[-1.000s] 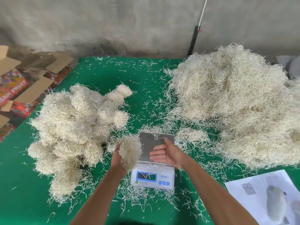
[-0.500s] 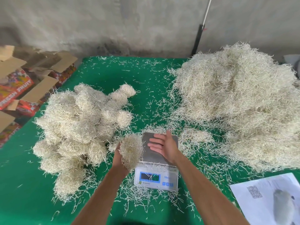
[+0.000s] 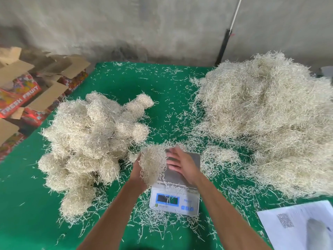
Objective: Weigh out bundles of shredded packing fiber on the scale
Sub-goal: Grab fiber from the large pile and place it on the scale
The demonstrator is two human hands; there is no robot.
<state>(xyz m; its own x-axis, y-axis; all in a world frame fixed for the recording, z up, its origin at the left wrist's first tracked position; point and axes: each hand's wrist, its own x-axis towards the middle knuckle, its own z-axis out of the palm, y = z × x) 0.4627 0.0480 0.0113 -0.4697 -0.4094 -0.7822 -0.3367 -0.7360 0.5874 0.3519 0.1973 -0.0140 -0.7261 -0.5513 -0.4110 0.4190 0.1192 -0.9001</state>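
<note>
A loose bundle of shredded fiber is held in the left hand at lower centre of the frame, with the fingers curled up around its underside and mostly hidden by the strands. The bundle is carried just above the left edge of the digital scale, overlapping the left rim of the steel weighing platform. Its long axis runs roughly up and down the frame, tilted slightly toward the upper right.

The right hand is laid flat-fingered against the bundle's right side, fingers straight and together, pointing toward upper left (nothing is gripped by it). It lies over the middle of the platform, so it is the hand between the bundle and the place where the bundle is to be set.

The platform itself appears bare under the hands, so the bundle is judged not yet weighed. A short shift to the right and down would be needed, with the right hand cleared away first. The readout on the blue display is partly covered by stray strands and cannot be read.

Finished bundles are stacked at centre left; the unsorted fiber heap fills the right.
</note>
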